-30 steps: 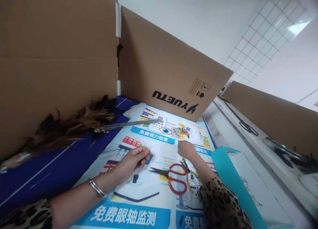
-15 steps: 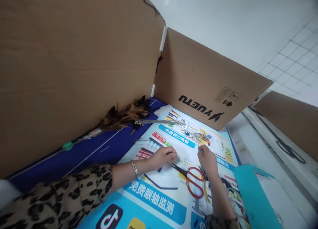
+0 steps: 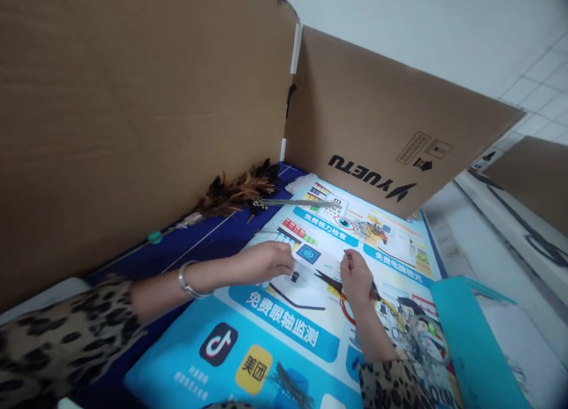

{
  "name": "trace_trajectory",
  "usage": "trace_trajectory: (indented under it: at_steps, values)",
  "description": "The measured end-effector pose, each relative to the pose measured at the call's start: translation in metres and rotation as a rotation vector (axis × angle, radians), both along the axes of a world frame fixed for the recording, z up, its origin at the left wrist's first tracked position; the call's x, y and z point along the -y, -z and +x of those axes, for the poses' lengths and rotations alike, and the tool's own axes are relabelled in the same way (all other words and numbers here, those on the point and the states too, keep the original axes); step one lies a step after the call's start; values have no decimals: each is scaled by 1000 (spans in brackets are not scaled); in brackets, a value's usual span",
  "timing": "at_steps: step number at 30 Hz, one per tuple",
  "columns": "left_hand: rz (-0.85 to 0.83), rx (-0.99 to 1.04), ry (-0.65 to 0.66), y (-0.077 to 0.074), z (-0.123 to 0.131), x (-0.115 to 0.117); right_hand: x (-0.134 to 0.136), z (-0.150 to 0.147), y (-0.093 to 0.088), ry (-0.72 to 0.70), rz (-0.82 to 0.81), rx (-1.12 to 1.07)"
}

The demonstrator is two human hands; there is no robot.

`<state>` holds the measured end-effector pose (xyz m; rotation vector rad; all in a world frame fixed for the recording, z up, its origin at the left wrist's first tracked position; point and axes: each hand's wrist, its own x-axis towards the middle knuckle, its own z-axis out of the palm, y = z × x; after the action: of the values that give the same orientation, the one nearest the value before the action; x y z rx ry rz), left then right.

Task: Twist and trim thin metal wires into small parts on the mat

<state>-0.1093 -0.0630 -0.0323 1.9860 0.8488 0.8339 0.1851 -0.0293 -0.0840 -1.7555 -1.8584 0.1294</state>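
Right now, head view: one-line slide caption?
Left hand and right hand apart over a printed poster, the right partly hiding red-handled scissors; brown-black feathers beside a cardboard panel.

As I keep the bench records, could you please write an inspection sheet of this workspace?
Surface: printed poster over blue cloth.
Job's things: scissors, partly hidden behind the right hand.
Clutter: brown feathers, a bundle of thin rods, dark strands and a teal panel.
Hands: both bent-fingered, the left hand over the poster; whether either holds anything is unclear.
Cables: none clearly identifiable.
Surroundings: cardboard panels at the back and left.
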Motion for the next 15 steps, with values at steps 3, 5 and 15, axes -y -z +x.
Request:
trace_trajectory:
  at_steps: [3, 5, 15]
  values:
    - [-13, -60, -16, 9, -18, 14, 0, -1, 3, -50, 36, 25]
    - [-26, -82, -23, 19, -21, 25, 0, -1, 4, -68, 38, 48]
    - [21, -96, -94, 57, -19, 49, 0, -1, 6, -118, 48, 53]
